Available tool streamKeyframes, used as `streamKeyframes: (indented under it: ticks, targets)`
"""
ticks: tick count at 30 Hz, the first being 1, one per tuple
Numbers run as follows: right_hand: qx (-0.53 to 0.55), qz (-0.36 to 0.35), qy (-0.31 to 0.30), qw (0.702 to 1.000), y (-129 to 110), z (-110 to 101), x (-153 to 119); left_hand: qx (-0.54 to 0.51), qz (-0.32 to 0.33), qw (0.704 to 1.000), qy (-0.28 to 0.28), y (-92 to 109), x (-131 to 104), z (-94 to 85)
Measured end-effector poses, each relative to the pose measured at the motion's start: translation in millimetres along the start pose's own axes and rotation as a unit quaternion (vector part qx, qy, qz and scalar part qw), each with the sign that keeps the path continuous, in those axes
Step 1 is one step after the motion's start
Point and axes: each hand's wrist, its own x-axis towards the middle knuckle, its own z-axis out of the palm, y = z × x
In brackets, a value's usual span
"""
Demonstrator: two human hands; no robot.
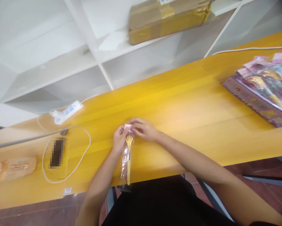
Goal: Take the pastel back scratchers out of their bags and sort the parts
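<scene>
A yellow back scratcher (129, 157) with a hand-shaped head lies inside a clear plastic bag (124, 163) at the table's front edge. The bag's lower end hangs past that edge. At its top is a small pink card (127, 126). My left hand (119, 138) pinches the card end from the left, thumb on top. My right hand (144, 128) is closed at the same end from the right, fingers bent against the card. Exactly what the right fingertips grip is too small to make out.
On the right, a purple printed box (256, 100) holds several bagged back scratchers (270, 84). To the left are a power strip (69, 112), a looped white cable (90, 138), a blurred-out dark object (57, 153) and an orange package (20, 168). A taped carton (169, 23) sits on white shelving behind the table.
</scene>
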Motion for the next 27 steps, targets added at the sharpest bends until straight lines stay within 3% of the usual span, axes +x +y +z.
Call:
streamKeyframes:
  ticks: [4,6,8,13,27]
  targets:
    - [0.052,0.145,0.026,0.988,1.4,12.0,-2.6,0.026,0.0,1.0,0.002,-1.1,0.4,1.0]
    - [0.073,0.226,0.006,0.971,2.3,17.1,-3.2,0.038,0.006,0.999,0.001,-2.7,1.4,0.5]
    - [0.073,0.261,-0.029,0.962,2.4,19.1,-2.7,0.044,0.013,0.999,-0.004,-4.1,2.3,0.1]
    - [0.056,0.245,-0.064,0.966,2.2,14.6,-0.1,0.056,0.031,0.998,-0.02,-5.8,3.3,1.1]
    - [0.08,0.227,-0.076,0.968,7.5,11.7,-2.5,0.064,0.05,0.996,-0.026,-9.5,2.0,-0.5]
